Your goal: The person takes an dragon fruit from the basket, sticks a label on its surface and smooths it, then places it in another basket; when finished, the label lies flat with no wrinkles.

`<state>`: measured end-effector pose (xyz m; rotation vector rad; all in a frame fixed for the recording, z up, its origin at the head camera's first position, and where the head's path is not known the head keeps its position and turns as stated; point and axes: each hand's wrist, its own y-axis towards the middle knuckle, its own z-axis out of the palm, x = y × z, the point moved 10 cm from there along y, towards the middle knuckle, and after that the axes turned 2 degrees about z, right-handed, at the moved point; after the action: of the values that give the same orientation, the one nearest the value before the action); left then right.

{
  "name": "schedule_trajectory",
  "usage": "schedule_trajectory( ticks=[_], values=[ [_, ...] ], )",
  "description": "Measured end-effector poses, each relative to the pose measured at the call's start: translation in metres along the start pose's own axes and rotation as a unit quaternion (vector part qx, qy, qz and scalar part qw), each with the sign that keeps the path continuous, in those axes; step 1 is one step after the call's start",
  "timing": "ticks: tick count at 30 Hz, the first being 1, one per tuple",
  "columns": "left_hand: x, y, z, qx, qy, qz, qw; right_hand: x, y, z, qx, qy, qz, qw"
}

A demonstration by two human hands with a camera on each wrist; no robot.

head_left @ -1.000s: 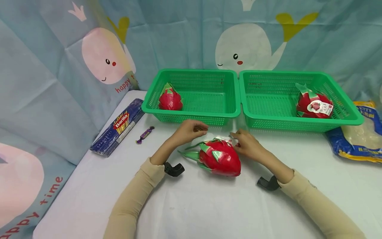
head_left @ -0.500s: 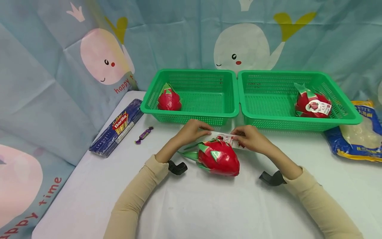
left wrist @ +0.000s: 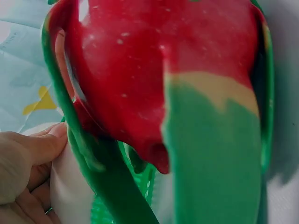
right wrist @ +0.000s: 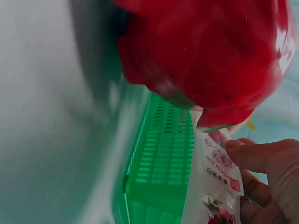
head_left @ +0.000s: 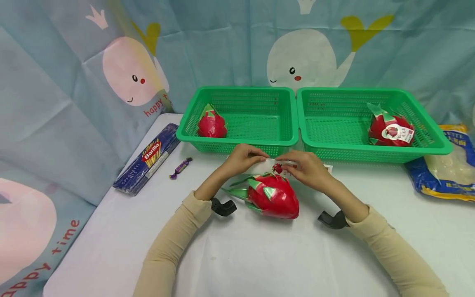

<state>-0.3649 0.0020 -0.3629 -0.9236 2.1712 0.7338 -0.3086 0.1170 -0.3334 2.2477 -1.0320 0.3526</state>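
Note:
A large red dragon fruit (head_left: 274, 197) with green scales lies on its side on the white table, its green tips toward the left. Just behind it, a white strip of printed labels (head_left: 277, 168) with dragon fruit pictures is held between both hands. My left hand (head_left: 243, 159) pinches the strip with thumb and fingertips; in the left wrist view the fruit partly covers it. My right hand (head_left: 308, 169) pinches the same strip close by, fingertips nearly meeting the left ones. Red print on the labels (right wrist: 222, 161) shows in the right wrist view.
Two green baskets (head_left: 237, 142) (head_left: 371, 153) stand side by side at the back. A dragon fruit (head_left: 212, 123) sits in the left one, a labelled dragon fruit (head_left: 389, 128) in the right. Spaghetti (head_left: 146, 159) and a wrapped candy (head_left: 181, 168) lie left; a blue-yellow bag (head_left: 449, 165) lies right.
Both hands have taken hold of the label strip and raised it behind the dragon fruit. The right hand has since slid left along it, close to the left hand. The fruit stays put.

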Motion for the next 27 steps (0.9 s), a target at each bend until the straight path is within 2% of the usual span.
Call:
schedule_trajectory(
  ticks=[3, 6, 15, 19, 24, 27],
  values=[
    [-0.002, 0.002, -0.001, -0.015, -0.005, 0.0, 0.9999, 0.002, 0.0, -0.005, -0.029, -0.013, -0.023, 0.9992],
    [-0.004, 0.003, -0.002, -0.028, -0.003, 0.003, 0.9996, 0.001, 0.0, -0.008, -0.038, -0.016, -0.027, 0.9988],
    [-0.007, 0.003, -0.003, -0.053, 0.002, 0.023, 0.9983, -0.008, 0.002, -0.006, -0.029, -0.026, 0.015, 0.9991],
    [-0.007, 0.002, -0.002, -0.062, 0.017, 0.03, 0.9975, -0.009, 0.001, -0.004, -0.025, -0.039, 0.014, 0.9988],
    [-0.004, 0.0, -0.003, -0.074, 0.054, 0.034, 0.9952, -0.006, 0.0, -0.013, -0.051, -0.004, 0.003, 0.9987],
    [0.001, -0.001, -0.003, -0.076, 0.08, 0.023, 0.9936, -0.006, -0.001, -0.027, -0.085, 0.026, 0.022, 0.9958]
  ],
)
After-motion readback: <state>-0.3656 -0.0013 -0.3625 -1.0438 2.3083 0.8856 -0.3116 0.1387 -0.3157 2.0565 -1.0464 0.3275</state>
